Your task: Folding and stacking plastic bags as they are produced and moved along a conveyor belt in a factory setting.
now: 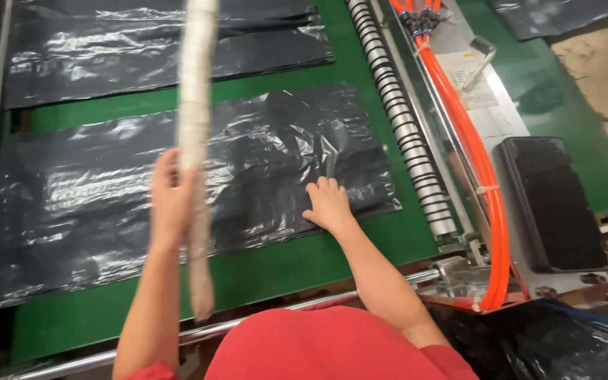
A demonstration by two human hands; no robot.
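Two bare hands are at work over a green belt-like tabletop (304, 264) on which several sheets of thin, glossy black plastic film lie flat. The right hand (328, 205) rests open, fingers spread and palm down, on the near right part of the nearest black plastic sheet (107, 204), close to its lower right corner, where the film is puckered into wrinkles. The left hand (170, 197) is raised and closed around a long, pale, cloth-wrapped stick (195, 141), which it holds upright near its lower third; the stick is blurred, so its surface cannot be told exactly. Another black sheet (142, 49) lies farther back, apart from the near one by a strip of green. To the right of the near sheet runs a ribbed metal roller (406, 134), and beyond it a bundle of orange hoses (483, 190). By its look the film is very light, limp and slippery, likely to slide, crease or tear; it seems best pressed flat with the palm or pinched at an edge or corner.
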